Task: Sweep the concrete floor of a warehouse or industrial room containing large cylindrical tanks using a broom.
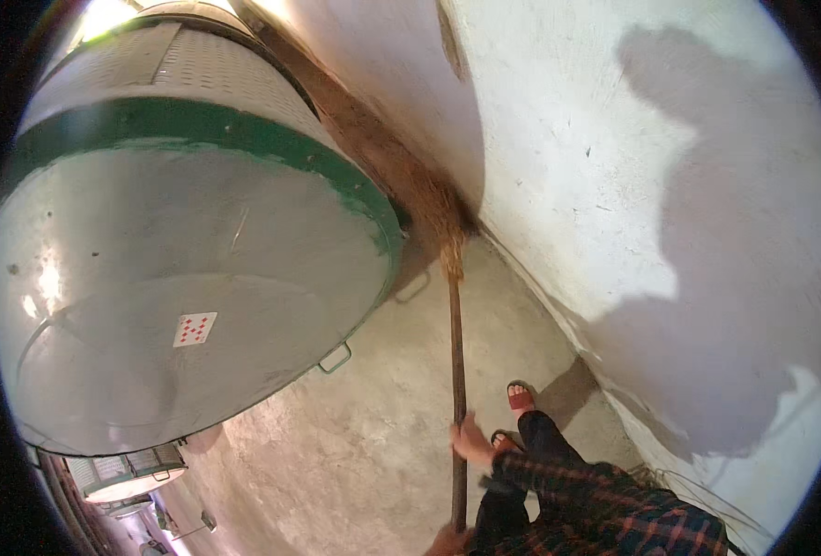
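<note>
A long-handled broom (458, 352) stretches from the lower edge toward the corner between the wall and a large metal drum. My right hand (471, 441) is wrapped around the middle of its dark wooden handle. Lower down, my left hand (450, 540) grips the handle near the lower edge of the picture, blurred and partly cut off. The straw-coloured broom head (452, 248) touches a brown, loose-looking heap (401, 167) along the foot of the wall. Where bristles end and heap begins is hard to make out.
At the left stands the metal drum (197, 222) with a green rim, a side handle (334, 358) and a playing card (194, 329) on its face. A white wall (577, 185) bounds the right. Another drum (132, 474) stands lower left. My sandalled foot (521, 398) is on the concrete floor (345, 445).
</note>
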`<state>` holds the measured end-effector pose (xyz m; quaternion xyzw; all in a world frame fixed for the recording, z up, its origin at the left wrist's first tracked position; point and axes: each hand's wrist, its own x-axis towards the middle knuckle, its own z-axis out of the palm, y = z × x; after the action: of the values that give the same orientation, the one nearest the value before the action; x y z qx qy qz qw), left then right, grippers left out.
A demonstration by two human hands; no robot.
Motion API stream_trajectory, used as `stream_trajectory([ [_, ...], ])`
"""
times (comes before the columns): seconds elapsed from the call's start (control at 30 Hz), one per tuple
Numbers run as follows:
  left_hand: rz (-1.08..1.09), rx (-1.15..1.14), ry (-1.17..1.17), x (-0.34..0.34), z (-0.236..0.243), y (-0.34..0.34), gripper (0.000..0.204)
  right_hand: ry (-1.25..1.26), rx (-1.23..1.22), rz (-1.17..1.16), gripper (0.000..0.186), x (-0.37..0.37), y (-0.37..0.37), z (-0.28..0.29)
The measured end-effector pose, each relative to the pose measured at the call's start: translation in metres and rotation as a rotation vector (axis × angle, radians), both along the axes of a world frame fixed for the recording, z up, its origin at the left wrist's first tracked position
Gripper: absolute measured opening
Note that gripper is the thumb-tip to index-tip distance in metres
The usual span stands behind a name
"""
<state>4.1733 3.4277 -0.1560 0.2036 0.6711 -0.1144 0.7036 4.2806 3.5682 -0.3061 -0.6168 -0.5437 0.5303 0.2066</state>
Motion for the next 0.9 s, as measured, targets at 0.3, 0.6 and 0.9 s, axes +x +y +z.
stream_trajectory([
  [0.3, -0.135, 0.458, 0.302, -0.022, -0.013, -0.126, 0.04, 0.591, -0.459, 0.216, 0.032, 0.016, -0.033, 0.102],
  [0.6, 0.097, 0.663, 0.327, 0.073, -0.025, 0.048, 0.045, 0.447, -0.32, 0.26, 0.05, 0.046, 0.173, 0.06],
  [0.9, 0.3, 1.06, 0.281, 0.092, -0.141, 0.284, 0.038, 0.298, -0.107, 0.13, 0.054, 0.042, 0.306, 0.042],
])
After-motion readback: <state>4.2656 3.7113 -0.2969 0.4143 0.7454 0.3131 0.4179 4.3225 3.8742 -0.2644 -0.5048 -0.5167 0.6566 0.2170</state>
